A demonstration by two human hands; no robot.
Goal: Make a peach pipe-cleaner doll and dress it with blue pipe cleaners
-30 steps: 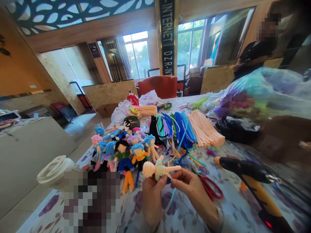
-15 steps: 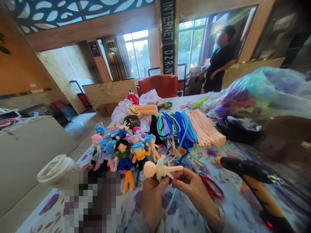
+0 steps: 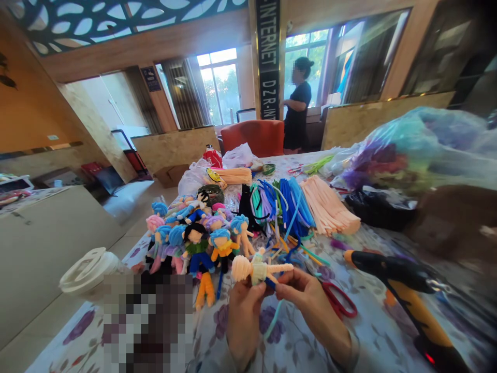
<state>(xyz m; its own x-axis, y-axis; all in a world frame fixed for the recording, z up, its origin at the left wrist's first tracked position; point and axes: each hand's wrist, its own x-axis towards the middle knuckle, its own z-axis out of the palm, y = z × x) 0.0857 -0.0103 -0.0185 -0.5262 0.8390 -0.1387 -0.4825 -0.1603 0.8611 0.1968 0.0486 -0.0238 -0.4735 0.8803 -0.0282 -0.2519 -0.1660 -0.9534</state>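
Observation:
A small doll [image 3: 259, 270] of fuzzy stems lies sideways between my hands, its peach head to the left, a pale green top at its middle and its peach legs pointing right. My left hand [image 3: 244, 308] is closed on its body from below. My right hand [image 3: 306, 295] pinches at the leg end, where a bit of dark blue stem shows. A pale teal stem [image 3: 275, 320] hangs beneath, between my hands. Several finished-looking dolls [image 3: 196, 248] with blue, pink and black hair are heaped just beyond my left hand.
Red-handled scissors [image 3: 340, 300] lie beside my right hand. Further right rests a black and orange glue gun [image 3: 415, 305]. Bundles of blue [image 3: 293, 207] and peach stems [image 3: 330, 207] lie ahead. At left stands a white lidded container [image 3: 89, 269]. A person [image 3: 298, 106] stands behind the table.
The person in the background has moved left, close to the pillar. The doll has shifted very slightly right in my hands, and more dark blue stem shows below its legs.

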